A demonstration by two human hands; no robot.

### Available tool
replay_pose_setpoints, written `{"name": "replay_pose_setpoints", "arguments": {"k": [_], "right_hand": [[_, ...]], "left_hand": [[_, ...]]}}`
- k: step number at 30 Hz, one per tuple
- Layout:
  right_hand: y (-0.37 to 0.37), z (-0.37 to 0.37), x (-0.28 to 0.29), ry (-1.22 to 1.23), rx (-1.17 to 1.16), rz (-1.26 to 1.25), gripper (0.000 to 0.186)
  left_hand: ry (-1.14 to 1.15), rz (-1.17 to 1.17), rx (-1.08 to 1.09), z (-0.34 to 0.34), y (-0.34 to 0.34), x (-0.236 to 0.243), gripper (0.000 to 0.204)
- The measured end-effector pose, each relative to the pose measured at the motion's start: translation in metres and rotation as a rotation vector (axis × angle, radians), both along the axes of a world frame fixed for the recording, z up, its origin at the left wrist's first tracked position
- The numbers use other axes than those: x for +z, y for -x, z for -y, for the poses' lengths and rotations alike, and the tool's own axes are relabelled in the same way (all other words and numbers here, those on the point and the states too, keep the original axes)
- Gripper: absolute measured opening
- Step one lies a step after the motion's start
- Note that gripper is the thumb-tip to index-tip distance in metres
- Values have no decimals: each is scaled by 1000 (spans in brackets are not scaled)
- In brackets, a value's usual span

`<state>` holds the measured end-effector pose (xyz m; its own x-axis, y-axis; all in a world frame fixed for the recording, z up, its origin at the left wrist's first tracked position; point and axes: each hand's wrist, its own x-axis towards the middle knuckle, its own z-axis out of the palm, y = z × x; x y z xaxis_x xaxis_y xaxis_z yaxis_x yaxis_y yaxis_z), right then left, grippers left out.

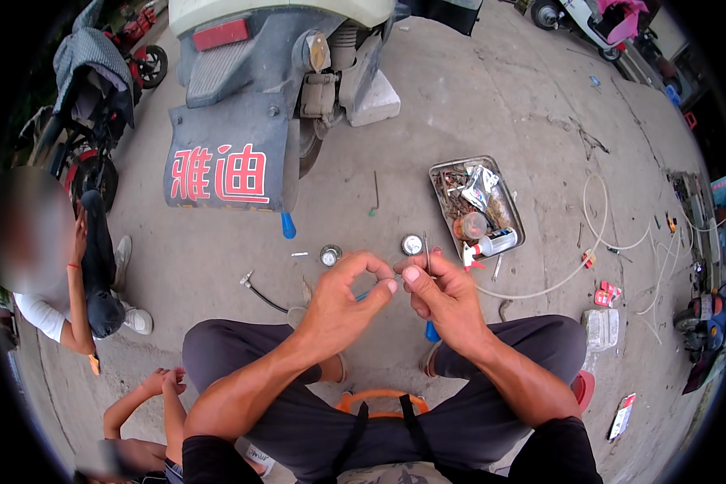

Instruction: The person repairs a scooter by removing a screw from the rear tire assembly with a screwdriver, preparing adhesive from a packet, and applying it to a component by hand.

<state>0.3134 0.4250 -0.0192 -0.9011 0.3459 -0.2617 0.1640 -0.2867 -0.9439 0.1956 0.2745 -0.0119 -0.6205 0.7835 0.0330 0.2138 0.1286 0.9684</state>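
My left hand [335, 302] and my right hand [448, 298] are raised above my lap, fingertips nearly meeting. Thumb and forefinger of the left pinch a thin bluish piece [365, 295], like a wire or narrow tube, whose far end is hidden between the fingers. The right is closed round a slim screwdriver; its metal shaft [427, 244] points up past the fingers and its blue handle [432, 331] shows below the palm. That hand's thumb and forefinger also press together at the thin piece's end. Beyond the hands sit two small round metal tins [331, 256], [412, 244].
A scooter's rear with a mud flap [227, 129] stands ahead. Right of it lies a metal tray [521, 242] holding loose parts and a spray bottle [496, 241]. A clear hose [573, 274] curves across the concrete. A black hose [264, 296] lies left. Two people are at left.
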Motion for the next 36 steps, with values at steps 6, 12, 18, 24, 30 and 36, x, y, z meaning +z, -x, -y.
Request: {"name": "replay_pose_setpoints", "arguments": {"k": [6,12,18,24,30,36], "right_hand": [[-1,3,2,-122,71,109,45],[-1,6,2,-172,157,121,40],[0,10,3,-158,174,79,38],[1,18,11,-152,321,172,38],[-7,51,14,-249,410,74,26],[-18,52,17,-463,418,-34,25]], "left_hand": [[-7,161,91,2,3,7,7],[-19,292,118,-1,2,9,7],[-119,302,142,0,0,1,6],[-231,229,251,-6,-3,-3,10],[-143,-12,286,-20,10,-11,13],[-203,-10,474,-21,42,-31,11]]}}
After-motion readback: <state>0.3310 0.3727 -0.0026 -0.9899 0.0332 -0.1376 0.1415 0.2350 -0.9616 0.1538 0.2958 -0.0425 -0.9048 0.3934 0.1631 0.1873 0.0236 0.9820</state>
